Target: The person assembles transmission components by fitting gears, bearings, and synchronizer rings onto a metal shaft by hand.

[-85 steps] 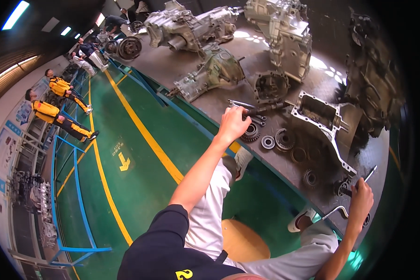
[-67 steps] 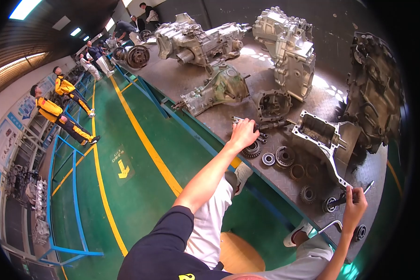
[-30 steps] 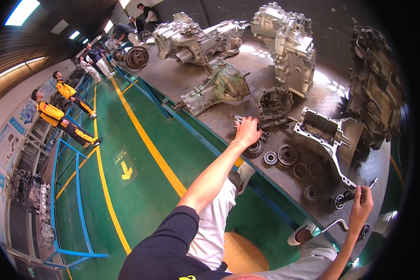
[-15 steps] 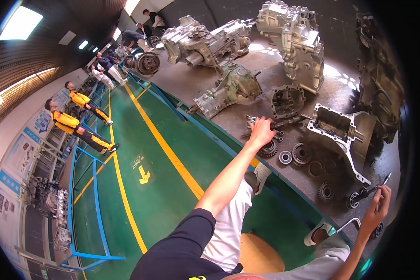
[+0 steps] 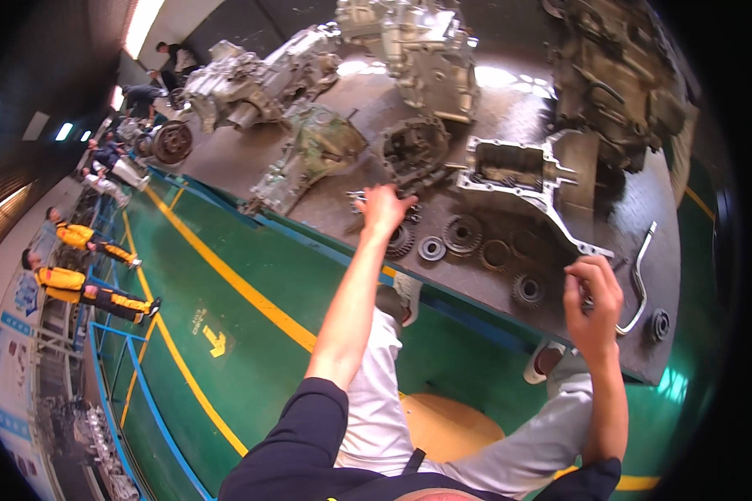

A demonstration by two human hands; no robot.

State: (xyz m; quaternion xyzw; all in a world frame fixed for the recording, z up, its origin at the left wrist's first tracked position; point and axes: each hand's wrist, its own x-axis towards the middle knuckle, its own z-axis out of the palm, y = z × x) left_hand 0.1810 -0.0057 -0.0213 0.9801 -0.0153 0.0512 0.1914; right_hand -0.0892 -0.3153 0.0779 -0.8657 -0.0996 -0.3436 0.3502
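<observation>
Sorting loose gearbox parts: left hand point(image 5: 384, 209), fingers seemingly curled on small metal pieces point(image 5: 358, 197) beside the gears point(image 5: 462, 234); right hand point(image 5: 591, 292) clamped on bent lever point(image 5: 639, 275); next needs firm lift.

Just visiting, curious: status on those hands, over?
Left hand stretched out onto small metal parts on the bench. Right hand gripping the bent metal bar. Gears lie between them.

Mechanical workshop: gearbox housings point(image 5: 418, 50) and loose gears point(image 5: 462, 234) on a steel desk point(image 5: 226, 159), green painted floor point(image 5: 251, 334) with yellow lane lines point(image 5: 226, 275).
</observation>
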